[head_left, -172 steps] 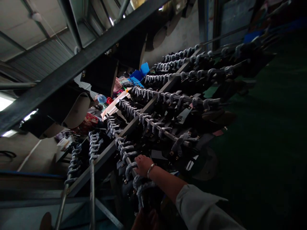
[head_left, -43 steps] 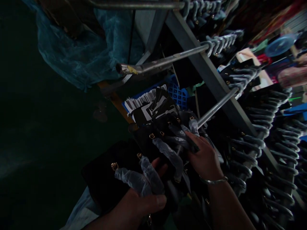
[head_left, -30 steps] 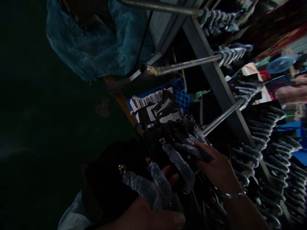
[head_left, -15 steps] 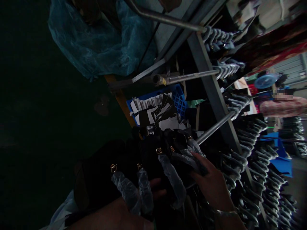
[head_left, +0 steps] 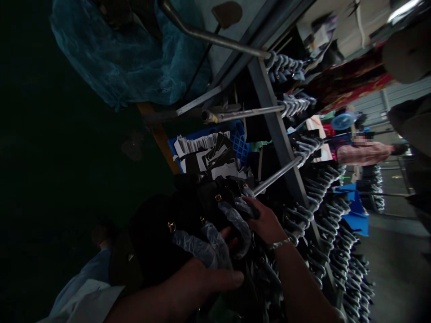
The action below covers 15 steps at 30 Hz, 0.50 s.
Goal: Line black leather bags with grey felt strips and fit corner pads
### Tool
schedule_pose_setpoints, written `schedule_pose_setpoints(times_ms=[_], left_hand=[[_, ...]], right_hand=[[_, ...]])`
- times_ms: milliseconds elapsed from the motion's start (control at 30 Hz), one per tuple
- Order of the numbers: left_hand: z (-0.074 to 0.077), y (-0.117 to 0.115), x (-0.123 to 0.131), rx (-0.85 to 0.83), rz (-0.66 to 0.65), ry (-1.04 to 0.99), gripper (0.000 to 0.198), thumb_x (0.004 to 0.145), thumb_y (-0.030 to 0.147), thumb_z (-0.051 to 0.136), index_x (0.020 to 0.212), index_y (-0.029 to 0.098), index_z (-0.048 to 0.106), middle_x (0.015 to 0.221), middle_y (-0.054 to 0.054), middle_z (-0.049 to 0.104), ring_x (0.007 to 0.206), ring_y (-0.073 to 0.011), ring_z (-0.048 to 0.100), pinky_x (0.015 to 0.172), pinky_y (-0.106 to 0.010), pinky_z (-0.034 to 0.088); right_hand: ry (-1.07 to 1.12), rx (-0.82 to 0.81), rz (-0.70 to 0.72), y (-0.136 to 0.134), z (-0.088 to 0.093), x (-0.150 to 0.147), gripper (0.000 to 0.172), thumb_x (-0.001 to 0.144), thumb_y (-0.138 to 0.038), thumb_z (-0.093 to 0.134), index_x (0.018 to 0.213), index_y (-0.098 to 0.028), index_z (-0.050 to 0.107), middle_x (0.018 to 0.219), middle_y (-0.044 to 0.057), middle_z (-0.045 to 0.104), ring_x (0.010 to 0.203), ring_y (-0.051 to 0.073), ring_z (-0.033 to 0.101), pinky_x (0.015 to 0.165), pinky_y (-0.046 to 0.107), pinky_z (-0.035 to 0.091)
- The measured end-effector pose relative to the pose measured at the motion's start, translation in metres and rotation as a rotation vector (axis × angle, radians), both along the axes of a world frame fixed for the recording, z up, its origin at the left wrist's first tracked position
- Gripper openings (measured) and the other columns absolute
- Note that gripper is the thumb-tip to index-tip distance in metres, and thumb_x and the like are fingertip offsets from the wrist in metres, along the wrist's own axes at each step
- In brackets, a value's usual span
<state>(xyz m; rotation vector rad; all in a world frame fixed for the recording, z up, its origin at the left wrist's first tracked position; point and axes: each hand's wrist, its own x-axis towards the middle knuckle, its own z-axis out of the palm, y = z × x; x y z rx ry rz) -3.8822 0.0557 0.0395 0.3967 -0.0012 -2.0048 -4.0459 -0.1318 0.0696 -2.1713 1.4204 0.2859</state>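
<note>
Several black handbags (head_left: 188, 206) with gold-coloured rings hang at the bottom middle, their handles wrapped in clear plastic. My left hand (head_left: 205, 276) is hooked through two of the wrapped handles (head_left: 198, 244); its thumb sticks out and its fingertips show beyond them. Between my hands arches another wrapped handle (head_left: 239, 224). My right hand (head_left: 266, 220), with a bracelet at the wrist, is closed around a wrapped handle at the end of a metal bar (head_left: 276, 177). Darkness hides the lower parts of the bags.
A blue crate (head_left: 240, 143) holding white and dark sheets sits beyond the bags. More wrapped handles (head_left: 326, 211) line the rack (head_left: 269, 103) at right. A teal plastic sack (head_left: 134, 67) lies at upper left. A person in a checked shirt (head_left: 363, 154) is farther off.
The view has shifted, so the rack and crate sit farther left. My left hand has moved up and right with its handbags, closer to my right hand, which still grips a handle.
</note>
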Motion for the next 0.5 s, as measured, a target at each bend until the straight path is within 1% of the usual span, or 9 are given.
schedule_pose_setpoints(times_ms=[100, 167, 200, 300, 367, 433, 500], left_hand=[[0.006, 0.002, -0.002, 0.036, 0.019, -0.023, 0.077, 0.072, 0.023, 0.068, 0.140, 0.030, 0.031, 0.145, -0.008, 0.036, 0.133, -0.0335, 0.028, 0.107, -0.056, 0.020], [0.011, 0.003, -0.003, 0.052, 0.031, -0.036, 0.074, 0.073, 0.023, 0.067, 0.139, 0.029, 0.034, 0.144, -0.008, 0.037, 0.133, -0.0324, 0.028, 0.108, -0.055, 0.021], [0.014, 0.003, -0.005, 0.059, 0.045, -0.044, 0.073, 0.073, 0.023, 0.067, 0.139, 0.028, 0.036, 0.143, -0.008, 0.038, 0.134, -0.0313, 0.028, 0.109, -0.053, 0.021], [0.023, 0.006, -0.009, 0.072, 0.095, -0.059, 0.073, 0.070, 0.020, 0.068, 0.136, 0.024, 0.039, 0.141, -0.008, 0.042, 0.134, -0.0273, 0.029, 0.111, -0.045, 0.022], [0.026, 0.008, -0.012, 0.107, 0.092, -0.054, 0.073, 0.069, 0.019, 0.069, 0.136, 0.024, 0.040, 0.142, -0.007, 0.041, 0.134, -0.0260, 0.030, 0.110, -0.044, 0.023], [0.029, 0.008, -0.013, 0.136, 0.081, -0.057, 0.074, 0.069, 0.019, 0.069, 0.136, 0.025, 0.039, 0.142, -0.006, 0.041, 0.133, -0.0258, 0.032, 0.109, -0.044, 0.026], [0.032, 0.003, -0.015, 0.126, 0.099, -0.092, 0.074, 0.069, 0.020, 0.070, 0.136, 0.025, 0.039, 0.140, -0.007, 0.044, 0.131, -0.0256, 0.035, 0.109, -0.042, 0.028]], right_hand=[[-0.044, 0.049, 0.032, -0.002, 0.000, -0.002, 0.059, 0.063, -0.020, 0.061, 0.122, -0.015, 0.053, 0.119, 0.008, 0.059, 0.110, 0.024, 0.054, 0.099, 0.039, 0.038], [-0.067, 0.096, 0.056, -0.002, 0.001, -0.002, 0.060, 0.062, -0.021, 0.063, 0.120, -0.013, 0.054, 0.116, 0.009, 0.061, 0.108, 0.024, 0.055, 0.098, 0.038, 0.039], [-0.068, 0.095, 0.069, -0.001, 0.001, -0.002, 0.060, 0.061, -0.021, 0.063, 0.120, -0.013, 0.054, 0.116, 0.009, 0.061, 0.107, 0.024, 0.056, 0.098, 0.038, 0.039], [-0.043, -0.002, 0.114, 0.007, 0.003, -0.003, 0.061, 0.063, -0.018, 0.060, 0.123, -0.014, 0.052, 0.118, 0.010, 0.060, 0.109, 0.023, 0.055, 0.098, 0.038, 0.038], [-0.033, -0.058, 0.126, 0.012, 0.002, -0.004, 0.059, 0.065, -0.017, 0.057, 0.124, -0.016, 0.052, 0.120, 0.009, 0.059, 0.110, 0.023, 0.054, 0.098, 0.039, 0.038], [-0.036, -0.058, 0.125, 0.011, 0.000, -0.006, 0.059, 0.064, -0.017, 0.058, 0.122, -0.017, 0.054, 0.119, 0.008, 0.060, 0.109, 0.023, 0.055, 0.098, 0.039, 0.038], [-0.057, -0.039, 0.116, 0.004, -0.003, -0.008, 0.060, 0.061, -0.017, 0.061, 0.121, -0.017, 0.054, 0.116, 0.008, 0.061, 0.107, 0.024, 0.056, 0.097, 0.039, 0.039]])
